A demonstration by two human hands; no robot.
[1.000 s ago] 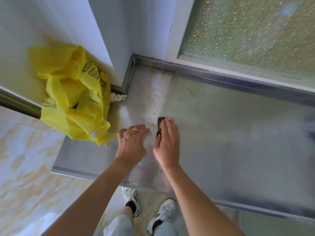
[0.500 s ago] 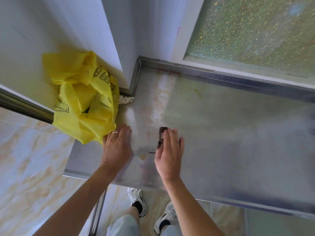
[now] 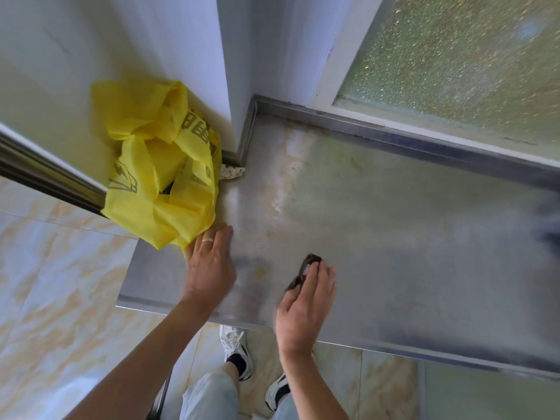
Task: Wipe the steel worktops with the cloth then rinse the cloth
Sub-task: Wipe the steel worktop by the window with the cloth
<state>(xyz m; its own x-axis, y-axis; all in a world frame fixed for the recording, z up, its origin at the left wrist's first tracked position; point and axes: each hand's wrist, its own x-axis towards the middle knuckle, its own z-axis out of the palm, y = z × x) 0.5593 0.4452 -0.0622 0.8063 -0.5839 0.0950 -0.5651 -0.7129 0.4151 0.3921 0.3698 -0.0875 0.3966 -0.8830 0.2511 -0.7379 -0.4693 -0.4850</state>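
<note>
Two hands at work on one steel worktop (image 3: 409,237), viewed from above.

Item 1, right hand (image 3: 303,304): fingers straight, laid flat over a small dark brown cloth (image 3: 306,268) and pressing it to the steel near the worktop's near edge. Only the cloth's far and left margins show past the fingertips; the rest is hidden under the hand. Flat-hand pressure likely serves to spread force across the cloth for wiping.

Item 2, left hand (image 3: 209,268): fingers extended, palm down on the steel at the near left corner, ring on one finger. Fingertips touch the lower edge of a yellow plastic bag (image 3: 157,177), probably nudging or holding it clear of the wiping path, though bracing cannot be ruled out.

Item 3, yellow plastic bag: crumpled, dark print, sitting at the worktop's left end against the white wall (image 3: 151,56).

Item 4, scrap of pale crumpled paper (image 3: 231,171): just beside the bag, at the foot of the wall corner.

Item 5, worktop surface: pale streaky staining running from the far left corner toward the near side; wiping appears unfinished. Frosted window (image 3: 454,56) beyond the raised far lip.

Rinsing not yet begun; no sink in view.
</note>
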